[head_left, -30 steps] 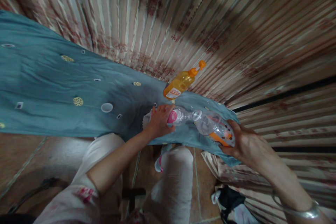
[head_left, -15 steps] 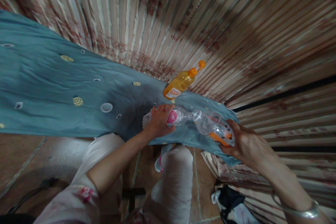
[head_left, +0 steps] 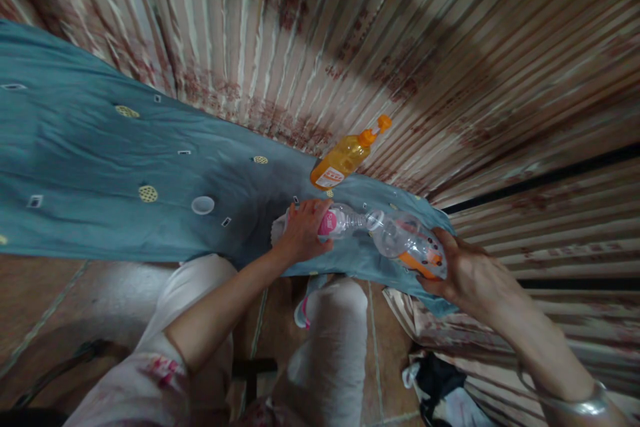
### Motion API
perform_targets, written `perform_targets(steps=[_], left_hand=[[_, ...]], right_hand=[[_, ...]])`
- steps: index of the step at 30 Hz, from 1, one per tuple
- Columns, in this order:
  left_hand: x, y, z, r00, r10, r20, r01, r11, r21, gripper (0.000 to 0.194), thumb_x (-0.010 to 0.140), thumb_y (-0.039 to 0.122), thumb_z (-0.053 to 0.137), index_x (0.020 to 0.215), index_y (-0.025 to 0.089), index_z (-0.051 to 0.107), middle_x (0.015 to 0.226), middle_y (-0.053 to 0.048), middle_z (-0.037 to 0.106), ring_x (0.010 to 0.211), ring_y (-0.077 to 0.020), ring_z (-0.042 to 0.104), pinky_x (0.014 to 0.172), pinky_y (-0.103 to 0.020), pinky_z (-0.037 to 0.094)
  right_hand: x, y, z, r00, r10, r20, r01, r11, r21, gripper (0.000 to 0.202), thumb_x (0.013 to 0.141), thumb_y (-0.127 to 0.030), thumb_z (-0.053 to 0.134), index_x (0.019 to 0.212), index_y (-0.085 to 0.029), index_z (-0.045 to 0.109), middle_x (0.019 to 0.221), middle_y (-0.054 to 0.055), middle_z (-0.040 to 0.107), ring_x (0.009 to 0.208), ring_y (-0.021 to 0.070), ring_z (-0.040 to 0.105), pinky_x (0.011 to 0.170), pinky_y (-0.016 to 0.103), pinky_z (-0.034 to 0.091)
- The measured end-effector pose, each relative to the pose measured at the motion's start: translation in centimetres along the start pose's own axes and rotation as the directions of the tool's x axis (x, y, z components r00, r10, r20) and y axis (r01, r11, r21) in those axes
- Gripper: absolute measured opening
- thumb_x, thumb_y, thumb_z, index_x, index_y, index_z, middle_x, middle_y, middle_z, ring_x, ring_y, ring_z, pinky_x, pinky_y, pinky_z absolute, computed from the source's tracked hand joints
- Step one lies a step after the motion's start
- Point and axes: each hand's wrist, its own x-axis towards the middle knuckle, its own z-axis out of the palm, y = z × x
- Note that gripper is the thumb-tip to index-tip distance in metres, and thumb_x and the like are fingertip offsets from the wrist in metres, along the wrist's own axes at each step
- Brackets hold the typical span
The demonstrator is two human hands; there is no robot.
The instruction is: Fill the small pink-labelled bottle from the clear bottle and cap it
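Note:
My left hand is wrapped over a clear plastic bottle with a pink label, which lies on its side along the cloth. My right hand grips the far end of a second clear plastic bottle, with orange and dark spots on its side. The narrow ends of the two bottles face each other and appear to meet between my hands. Whether they are joined I cannot tell. Behind them stands a pump bottle of orange-yellow liquid with an orange pump top.
A small white round cup or lid rests on the blue-green cloth, left of my hands. Pleated patterned curtains hang right behind the cloth-covered surface. My knees are under its front edge. A black and white bundle lies on the floor at right.

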Motion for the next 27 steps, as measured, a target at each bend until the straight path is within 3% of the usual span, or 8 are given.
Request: perform_targets(steps=[27], left_hand=[[-0.05, 0.04, -0.02, 1.000, -0.009, 0.003, 0.009, 1.000, 0.001, 0.083, 0.073, 0.032, 0.076, 0.147, 0.025, 0.039, 0.145, -0.015, 0.054, 0.133, -0.0371, 0.050, 0.114, -0.062, 0.033]], right_hand=[[-0.02, -0.03, 0.15, 0.999, -0.017, -0.032, 0.016, 0.999, -0.029, 0.042, 0.076, -0.036, 0.069, 0.111, -0.017, 0.054, 0.074, 0.007, 0.070, 0.061, 0.0263, 0.066, 0.053, 0.031, 0.041]])
